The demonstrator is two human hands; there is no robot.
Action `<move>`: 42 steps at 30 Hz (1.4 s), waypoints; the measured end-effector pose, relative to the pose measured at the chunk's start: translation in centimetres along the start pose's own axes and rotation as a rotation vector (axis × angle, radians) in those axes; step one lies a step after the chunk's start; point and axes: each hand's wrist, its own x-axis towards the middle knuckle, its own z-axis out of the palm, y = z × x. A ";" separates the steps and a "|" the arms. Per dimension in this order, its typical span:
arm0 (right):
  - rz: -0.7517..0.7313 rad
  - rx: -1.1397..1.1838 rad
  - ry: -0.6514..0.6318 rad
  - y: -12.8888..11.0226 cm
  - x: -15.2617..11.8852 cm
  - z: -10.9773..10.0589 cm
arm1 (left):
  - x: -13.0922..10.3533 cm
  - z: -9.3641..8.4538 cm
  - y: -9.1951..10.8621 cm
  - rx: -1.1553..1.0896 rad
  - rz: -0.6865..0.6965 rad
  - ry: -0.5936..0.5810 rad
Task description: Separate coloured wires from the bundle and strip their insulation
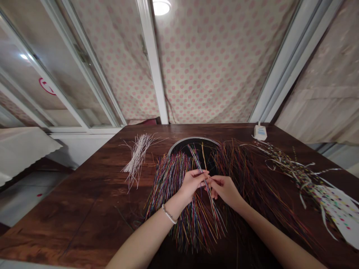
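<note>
Dark wood-grain table, left fingers and right fingers pinching thin coloured strands, white strands leftward, polka-dot curtain beyond.

Polka-dot curtain behind the glass ahead of me. Small white box at my tabletop's far right edge; white-covered table off left.
</note>
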 end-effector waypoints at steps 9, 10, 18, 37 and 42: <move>-0.004 0.031 -0.001 0.0 0.0 0.1 | 0.0 0.1 0.1 -0.021 -0.012 0.037; -0.004 0.034 -0.003 0.0 0.0 0.1 | 0.1 0.1 0.0 -0.024 -0.010 0.041; -0.015 0.028 0.004 0.0 0.0 0.1 | 0.1 -0.1 -0.1 -0.016 0.002 0.050; 0.022 -0.052 0.071 -0.2 -0.3 0.0 | -0.1 0.2 -0.3 0.061 0.045 -0.009; 0.003 -0.116 0.127 -0.2 -0.4 -0.1 | -0.2 0.5 -0.3 0.170 0.076 -0.002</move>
